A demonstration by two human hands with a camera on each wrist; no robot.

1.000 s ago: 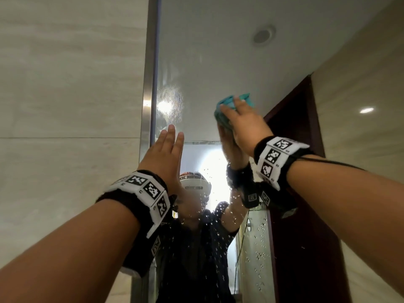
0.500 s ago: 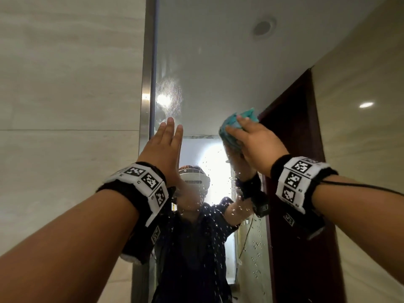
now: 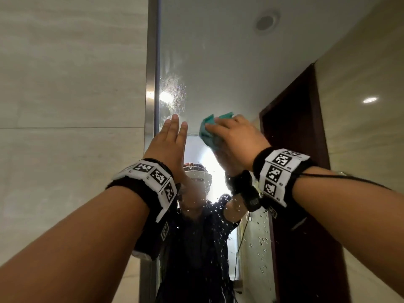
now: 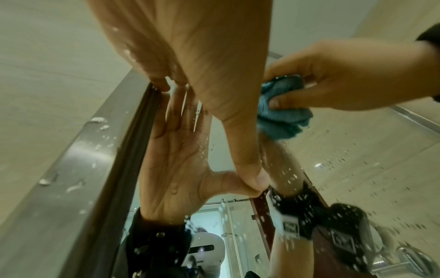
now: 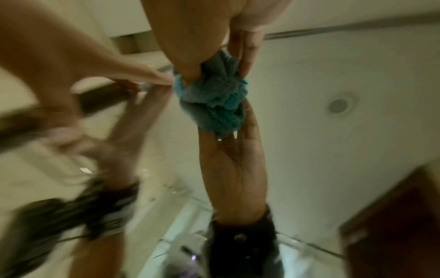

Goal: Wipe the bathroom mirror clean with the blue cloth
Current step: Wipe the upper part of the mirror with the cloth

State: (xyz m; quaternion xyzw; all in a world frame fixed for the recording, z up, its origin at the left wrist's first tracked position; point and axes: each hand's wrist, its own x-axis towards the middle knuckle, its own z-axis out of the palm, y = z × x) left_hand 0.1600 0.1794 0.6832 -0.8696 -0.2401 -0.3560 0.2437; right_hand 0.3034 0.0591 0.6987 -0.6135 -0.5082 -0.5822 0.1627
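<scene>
The mirror [image 3: 218, 62] fills the wall ahead, speckled with water drops low down. My right hand [image 3: 234, 136] grips the bunched blue cloth [image 3: 207, 130] and presses it against the glass at mid height. In the right wrist view the cloth [image 5: 214, 101] sits crumpled under the fingers, meeting its reflection. My left hand [image 3: 170, 138] is flat, fingers straight, fingertips touching the glass beside the metal frame [image 3: 150, 84]. In the left wrist view the left hand [image 4: 190, 75] touches its reflection, with the cloth [image 4: 281, 112] just to its right.
Beige tiled wall [image 3: 65, 106] lies left of the frame. A patch of fine droplets [image 3: 175, 92] sits above the left fingertips, more drops [image 3: 262, 237] lower right. The mirror reflects a dark door [image 3: 295, 138], a ceiling light [image 3: 265, 22] and the person.
The right hand has swept the cloth down and then left across the glass, ending close beside the left hand. The left hand has stayed pressed flat near the frame.
</scene>
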